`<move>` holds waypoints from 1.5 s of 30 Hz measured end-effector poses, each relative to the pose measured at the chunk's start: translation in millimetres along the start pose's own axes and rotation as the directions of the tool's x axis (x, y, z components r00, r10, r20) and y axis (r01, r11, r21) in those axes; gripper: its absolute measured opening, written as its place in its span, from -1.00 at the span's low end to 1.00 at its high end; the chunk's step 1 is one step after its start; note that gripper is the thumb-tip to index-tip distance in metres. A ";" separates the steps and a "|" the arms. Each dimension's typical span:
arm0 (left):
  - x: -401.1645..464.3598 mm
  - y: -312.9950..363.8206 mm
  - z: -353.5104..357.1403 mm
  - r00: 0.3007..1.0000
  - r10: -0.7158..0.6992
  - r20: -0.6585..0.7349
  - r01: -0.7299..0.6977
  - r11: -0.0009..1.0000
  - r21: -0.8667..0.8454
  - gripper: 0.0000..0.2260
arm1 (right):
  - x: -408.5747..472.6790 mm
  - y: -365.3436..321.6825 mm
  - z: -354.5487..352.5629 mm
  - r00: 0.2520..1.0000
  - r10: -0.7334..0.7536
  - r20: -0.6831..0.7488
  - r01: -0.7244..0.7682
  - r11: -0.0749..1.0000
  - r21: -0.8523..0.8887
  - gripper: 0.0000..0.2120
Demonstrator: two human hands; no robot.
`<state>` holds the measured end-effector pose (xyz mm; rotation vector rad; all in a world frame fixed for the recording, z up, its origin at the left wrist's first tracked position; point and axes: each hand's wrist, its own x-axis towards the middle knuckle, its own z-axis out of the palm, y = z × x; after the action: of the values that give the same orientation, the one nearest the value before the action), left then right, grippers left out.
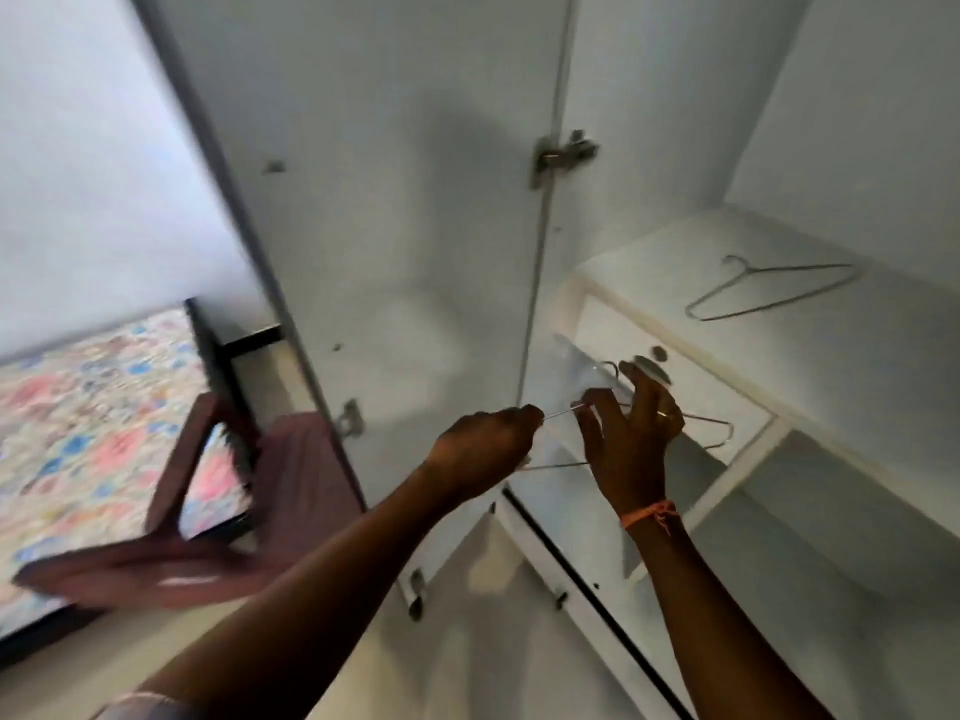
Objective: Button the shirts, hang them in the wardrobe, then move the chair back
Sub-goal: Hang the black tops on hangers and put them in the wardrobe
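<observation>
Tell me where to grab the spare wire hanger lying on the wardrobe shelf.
Take the wire hanger at its hook end, coming from above and the front. It lies flat on the shelf, so the thin arms give little to pinch, while the hook curves at its near-left end. Both hands are busy with another hanger.

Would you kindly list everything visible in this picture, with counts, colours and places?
Wire hanger: one, grey metal, lying on the wardrobe shelf.
Held wire hanger: at least one, grey, in front of the drawer.
Wardrobe door: one, white, open.
Drawer: one, white, below the shelf.
Chair: one, maroon, left of the door.
Bed: one, floral cover, far left.
Left hand: pinches the hanger wire.
Right hand: holds the hanger, orange wrist thread.
</observation>
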<state>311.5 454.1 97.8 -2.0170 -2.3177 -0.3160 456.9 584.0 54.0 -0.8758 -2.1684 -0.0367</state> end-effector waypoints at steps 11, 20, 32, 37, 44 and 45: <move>-302.4 -175.6 -50.4 0.987 -0.023 -0.160 0.060 0.971 0.231 -0.89 | -120.0 -287.8 51.0 0.942 -0.267 0.203 0.152 0.878 0.453 -0.64; -535.7 -322.5 -90.6 0.454 -0.705 -0.545 0.847 0.531 0.018 -0.57 | -176.5 -587.2 85.2 0.857 -0.375 0.354 -0.074 0.591 0.804 -0.57; -700.1 -535.8 -138.0 -0.097 -0.980 0.174 0.309 -0.196 -0.931 -0.84 | -181.8 -936.4 210.5 0.612 -0.591 0.525 -0.368 0.375 0.851 -0.53; -756.4 -660.6 -173.4 -0.207 -0.962 0.177 0.316 -0.237 -0.919 -0.85 | -172.9 -1074.2 271.3 0.554 -0.624 0.551 -0.401 0.380 0.833 -0.69; -831.7 -818.8 -197.7 -0.265 -0.946 0.187 0.291 -0.263 -0.920 -0.86 | -154.3 -1247.7 343.6 0.513 -0.662 0.546 -0.413 0.367 0.833 -0.51; -843.1 -840.2 -197.7 -0.267 -0.944 0.194 0.285 -0.269 -0.920 -0.86 | -153.5 -1269.5 352.5 0.504 -0.670 0.545 -0.409 0.371 0.834 -0.50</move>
<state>-411.1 -510.7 45.2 0.8013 -2.3271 -2.0152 -465.7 -368.3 16.0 0.1900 -2.4705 1.8214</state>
